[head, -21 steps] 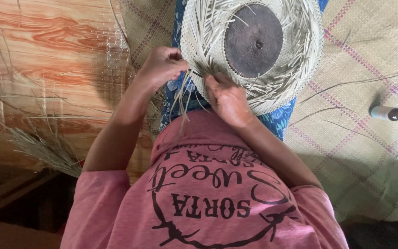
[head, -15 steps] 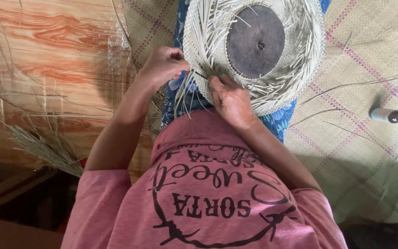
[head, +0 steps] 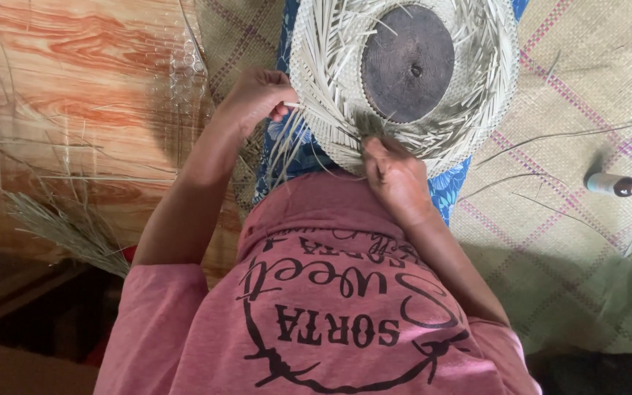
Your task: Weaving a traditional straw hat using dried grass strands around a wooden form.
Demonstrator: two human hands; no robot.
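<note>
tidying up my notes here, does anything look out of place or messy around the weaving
Nothing looks damaged. Loose straw strands lie scattered on the woven mat, and a small bottle lies on its side there. Both hands, left and right, grip the unfinished straw hat.

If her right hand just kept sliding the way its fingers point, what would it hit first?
The right hand points up across the woven straw hat. Straight on it would probably meet the loose straw ends, then the dark round disc in the middle, though depth is hard to judge.
</note>
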